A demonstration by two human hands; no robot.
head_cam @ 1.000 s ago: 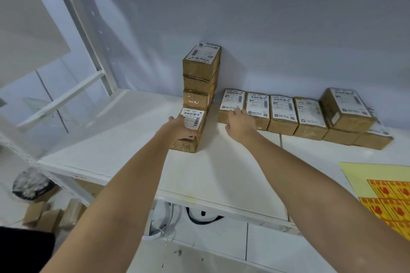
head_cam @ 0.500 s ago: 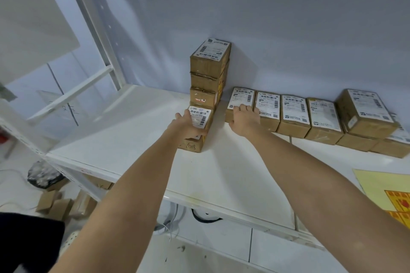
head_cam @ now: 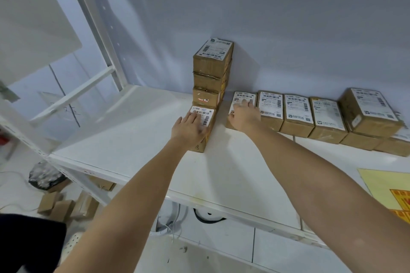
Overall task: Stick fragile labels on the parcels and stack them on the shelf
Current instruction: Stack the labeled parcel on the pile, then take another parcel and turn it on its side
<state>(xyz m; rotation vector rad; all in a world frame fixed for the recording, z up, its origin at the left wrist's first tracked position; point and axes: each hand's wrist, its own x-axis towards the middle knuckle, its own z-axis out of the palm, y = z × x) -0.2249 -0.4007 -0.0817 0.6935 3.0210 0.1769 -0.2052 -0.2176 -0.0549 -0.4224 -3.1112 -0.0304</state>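
Both bare forearms reach forward, almost straight. The left hand [head_cam: 190, 127] lies palm down with fingers [head_cam: 196, 115] extended. The right hand [head_cam: 245, 115] is also palm down, fingers spread flat.

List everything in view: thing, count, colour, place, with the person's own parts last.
Stacked parcels: three visible, brown cardboard, piled against the wall at the shelf's back.
Front parcel: one, brown with a white shipping label, at the foot of the stack.
Row parcels: four, brown with white labels, side by side along the wall.
Right parcels: at least three, brown, one sitting on top of the others at the far right.
Fragile label sheet: one, yellow with red-orange stickers, right edge of the shelf.
Shelf: one, white, with a metal upright at the left.
Small boxes: several, brown, on the floor lower left.
Left hand: flat on the front parcel.
Right hand: resting on the row's leftmost parcel.
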